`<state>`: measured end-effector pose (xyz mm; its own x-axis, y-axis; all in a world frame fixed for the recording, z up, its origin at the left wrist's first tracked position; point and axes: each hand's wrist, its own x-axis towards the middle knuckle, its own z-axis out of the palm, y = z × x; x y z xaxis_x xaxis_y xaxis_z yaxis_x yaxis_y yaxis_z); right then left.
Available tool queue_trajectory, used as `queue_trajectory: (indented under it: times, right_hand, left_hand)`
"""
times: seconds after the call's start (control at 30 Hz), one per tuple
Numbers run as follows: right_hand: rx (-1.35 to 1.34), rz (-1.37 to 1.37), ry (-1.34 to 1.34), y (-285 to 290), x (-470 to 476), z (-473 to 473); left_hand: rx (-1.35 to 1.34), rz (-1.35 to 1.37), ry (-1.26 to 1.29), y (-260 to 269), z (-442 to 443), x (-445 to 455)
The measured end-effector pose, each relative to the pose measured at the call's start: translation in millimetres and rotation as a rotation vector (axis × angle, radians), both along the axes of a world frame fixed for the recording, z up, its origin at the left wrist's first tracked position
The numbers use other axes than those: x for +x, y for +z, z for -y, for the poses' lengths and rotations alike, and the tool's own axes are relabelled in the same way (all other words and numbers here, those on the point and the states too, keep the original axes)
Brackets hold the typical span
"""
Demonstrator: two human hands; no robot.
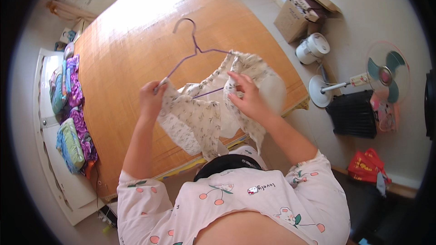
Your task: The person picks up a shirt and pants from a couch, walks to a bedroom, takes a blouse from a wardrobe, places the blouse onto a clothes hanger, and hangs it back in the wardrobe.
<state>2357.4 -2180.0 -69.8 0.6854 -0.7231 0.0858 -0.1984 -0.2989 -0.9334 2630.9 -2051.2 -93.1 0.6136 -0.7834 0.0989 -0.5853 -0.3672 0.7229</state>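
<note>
A purple wire-shaped clothes hanger [197, 48] is held above a wooden board surface, its hook pointing away from me. On it hangs a cream garment [201, 112] with a small dark leaf print and a gathered edge. My left hand [151, 98] grips the garment's cloth together with the hanger's left end. The hanger's right arm runs under the gathered cloth, and a length of its lower bar shows through the opening. At the garment's right front edge is my right hand [246, 97], thumb and forefinger apart, fingertips against the cloth.
The wooden board surface [119, 58] spreads ahead. Folded bedding [71, 146] lines its left side. Along the right wall are a cardboard box [289, 20], a white rice cooker [313, 48], a fan [386, 75], a black ribbed container [354, 114] and a red bag [366, 166].
</note>
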Motion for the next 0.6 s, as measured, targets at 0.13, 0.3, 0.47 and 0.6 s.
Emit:
queue_trajectory:
  times: [0.13,0.3,0.47,0.6]
  right_hand:
    - [0.035,-0.107,0.061,-189.9,58.9,44.7]
    - [0.457,-0.119,0.125,-318.4,85.1,55.4]
    - [0.045,-0.334,0.082,-298.9,85.2,63.6]
    - [-0.176,-0.044,0.250,-292.6,120.6,75.0]
  left_hand:
    - [0.207,0.058,0.033,-129.4,45.7,21.3]
    - [0.529,-0.014,0.213,-245.6,73.4,32.3]
    - [0.158,0.359,0.066,-296.0,70.7,0.8]
    - [0.240,0.075,0.143,-326.7,66.0,-36.2]
